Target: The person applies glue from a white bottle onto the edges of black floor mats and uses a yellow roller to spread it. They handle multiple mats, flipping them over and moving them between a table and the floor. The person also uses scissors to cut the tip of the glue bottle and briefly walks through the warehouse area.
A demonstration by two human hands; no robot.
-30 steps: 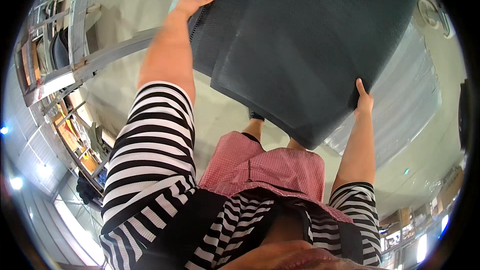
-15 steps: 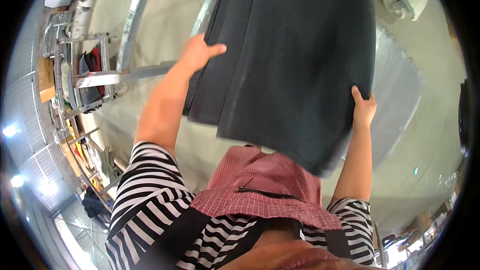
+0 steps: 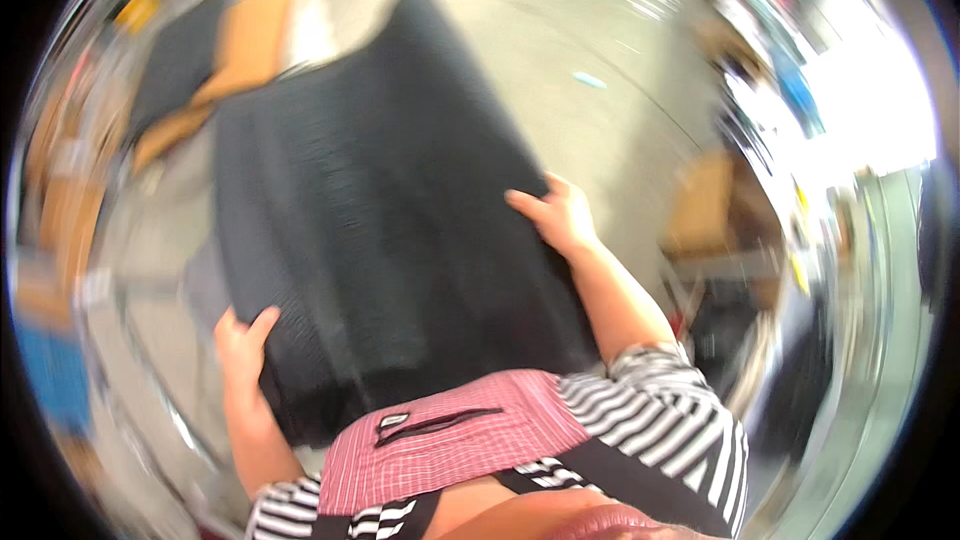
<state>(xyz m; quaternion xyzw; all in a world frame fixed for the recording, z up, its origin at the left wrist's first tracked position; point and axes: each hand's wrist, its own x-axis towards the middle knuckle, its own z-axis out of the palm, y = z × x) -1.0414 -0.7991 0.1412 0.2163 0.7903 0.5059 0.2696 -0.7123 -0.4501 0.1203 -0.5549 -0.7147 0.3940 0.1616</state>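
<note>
A large black sheet of flexible, faintly ribbed material spans the space between my arms. Its near edge reaches my red checked apron, and its far right corner curls upward. My left hand grips the sheet's left edge near its lower end, thumb on top and fingers hidden beneath. Higher up on the opposite edge, my right hand is closed in the same way, with its thumb over the top face. Motion blurs the sheet's surface, so I cannot tell whether it is one layer or several.
At the far left lie a dark panel and an orange-brown board. A cardboard box stands on a rack to the right, with dark items below it. Grey floor stretches beyond the sheet. A blue container is at the left rim.
My body has turned, and the surroundings have swung round. Both hands keep hold of the black sheet; it now lies closer to my apron, my left hand lower and my right hand higher.
</note>
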